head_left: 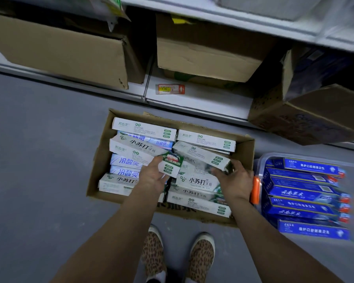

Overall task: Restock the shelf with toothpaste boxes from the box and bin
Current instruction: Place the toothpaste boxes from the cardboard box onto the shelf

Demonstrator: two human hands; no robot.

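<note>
While reaching into the cardboard box (102, 160), left hand (151, 176) gripping a green-ended toothpaste box (151, 150). Right hand (233, 178) gripping a white toothpaste box (200, 155).

White toothpaste boxes (144, 128) at twelve o'clock in the cardboard box (102, 160) read "邦齿灵" and "ENZYME"; others (196, 181) read "小苏打牙膏", and two at nine o'clock (126, 161) "冷酸灵". The shelf's yellow price tag (170, 89) shows "¥" with blurred digits and a white arrow

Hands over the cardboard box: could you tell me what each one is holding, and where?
The left hand grips a white-and-green toothpaste box at its near end; the right hand grips another toothpaste box at its near end.
</note>
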